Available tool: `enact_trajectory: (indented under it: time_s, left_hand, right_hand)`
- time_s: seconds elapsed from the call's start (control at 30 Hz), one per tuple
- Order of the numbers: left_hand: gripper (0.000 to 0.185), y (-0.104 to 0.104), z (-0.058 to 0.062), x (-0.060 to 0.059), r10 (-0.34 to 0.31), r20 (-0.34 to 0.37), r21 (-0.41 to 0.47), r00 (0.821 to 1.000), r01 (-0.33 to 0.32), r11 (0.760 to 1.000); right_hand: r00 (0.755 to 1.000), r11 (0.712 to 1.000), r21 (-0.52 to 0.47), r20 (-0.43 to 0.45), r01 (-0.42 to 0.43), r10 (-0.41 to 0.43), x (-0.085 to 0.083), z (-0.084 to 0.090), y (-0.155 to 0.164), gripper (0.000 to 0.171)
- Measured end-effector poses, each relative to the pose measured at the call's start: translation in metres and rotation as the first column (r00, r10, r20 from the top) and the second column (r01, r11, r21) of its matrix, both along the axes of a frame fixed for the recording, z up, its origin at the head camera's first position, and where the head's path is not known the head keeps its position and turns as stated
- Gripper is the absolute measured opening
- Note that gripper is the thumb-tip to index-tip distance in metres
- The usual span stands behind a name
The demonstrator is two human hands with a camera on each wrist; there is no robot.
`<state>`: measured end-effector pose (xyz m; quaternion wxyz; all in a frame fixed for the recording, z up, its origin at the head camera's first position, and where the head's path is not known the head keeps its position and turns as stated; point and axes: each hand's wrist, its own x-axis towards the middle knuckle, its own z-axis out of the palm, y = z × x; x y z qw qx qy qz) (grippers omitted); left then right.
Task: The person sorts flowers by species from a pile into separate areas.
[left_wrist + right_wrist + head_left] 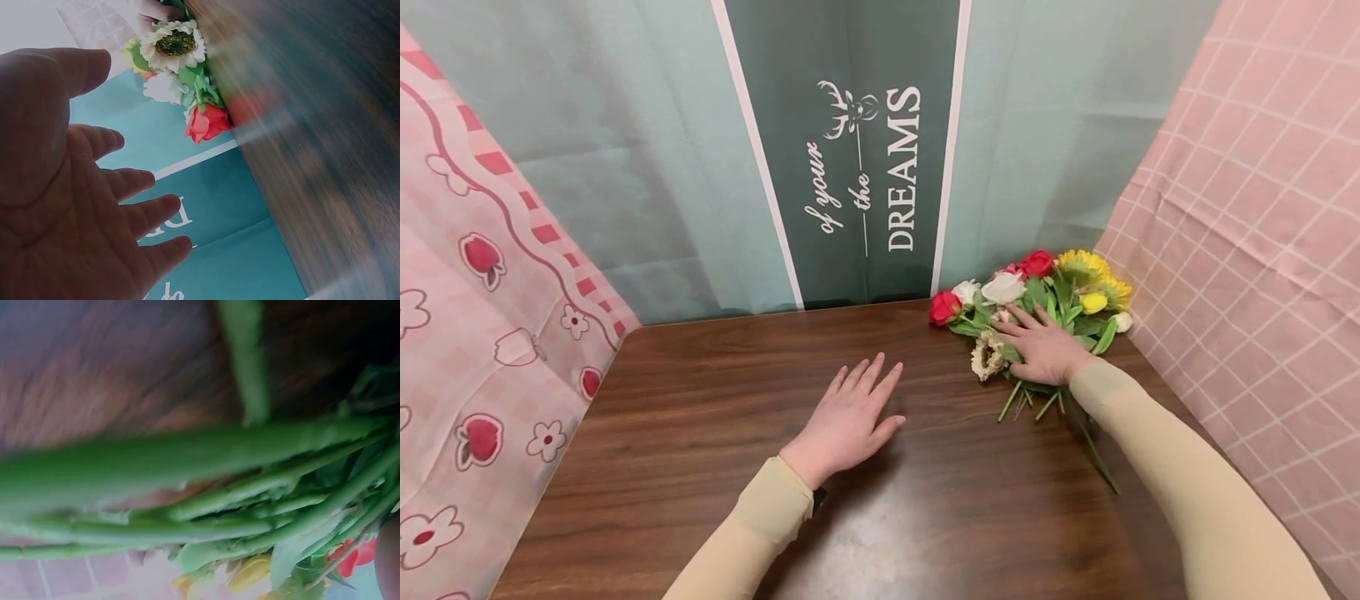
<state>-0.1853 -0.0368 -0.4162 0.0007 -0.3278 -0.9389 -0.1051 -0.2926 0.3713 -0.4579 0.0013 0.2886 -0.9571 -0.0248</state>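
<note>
Two hands over the table (700, 400), set well apart. Right hand (1042, 343) lies flat on the bunch of flowers (1037, 300), fingers straight and spread, pressing on leaves and stems; no fingers visibly curled round them. Left hand (848, 414) is open, fingers extended, palm down over bare wood near the table's middle, holding nothing; the left wrist view shows the palm lifted off the surface.

Bunch sits near the far right corner of the table. Long axis runs diagonally: heads (red rose (943, 307), white blooms, yellow sunflower (1086, 267)) toward the far edge, green stems (1037, 404) trailing back toward the near right edge, one long stem reaching further along the right forearm. Right wrist view: stems right under the wrist, blurred.

Right hand is on the bunch; left hand is beside it, toward the left edge, with bare table between.
</note>
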Motion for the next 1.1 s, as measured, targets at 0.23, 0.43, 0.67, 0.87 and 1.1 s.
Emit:
enact_trajectory:
  time_s: [0.23, 0.43, 0.67, 0.87, 1.1]
  left_hand:
    - [0.077, 0.003, -0.003, 0.002, -0.019, -0.022, -0.012, 1.000, 0.019, 1.000]
    - [0.073, 0.010, -0.006, -0.001, -0.072, -0.075, -0.048, 0.995, 0.068, 0.996]
    - [0.069, 0.036, -0.008, -0.010, -0.176, -0.185, -0.115, 0.967, 0.156, 0.981]
    - [0.065, 0.063, -0.015, -0.015, -0.275, -0.308, -0.198, 0.911, 0.222, 0.955]
    - [0.062, 0.084, -0.019, -0.011, -0.380, -0.320, -0.233, 0.868, 0.317, 0.920]
  right_hand:
    - [0.997, 0.994, -0.107, -0.073, -0.021, 0.013, 0.021, 0.006, -0.006, 0.087]
    - [0.981, 0.935, -0.333, -0.102, 0.123, -0.165, 0.043, 0.038, 0.001, 0.063]
    - [0.845, 0.641, -0.614, 0.083, 0.461, -0.528, 0.044, 0.059, 0.035, 0.034]
    - [0.762, 0.548, -0.561, 0.270, 0.621, -0.588, 0.034, 0.052, 0.052, 0.040]
    - [0.663, 0.348, -0.586, 0.492, 0.732, -0.565, 0.025, 0.048, 0.050, 0.050]
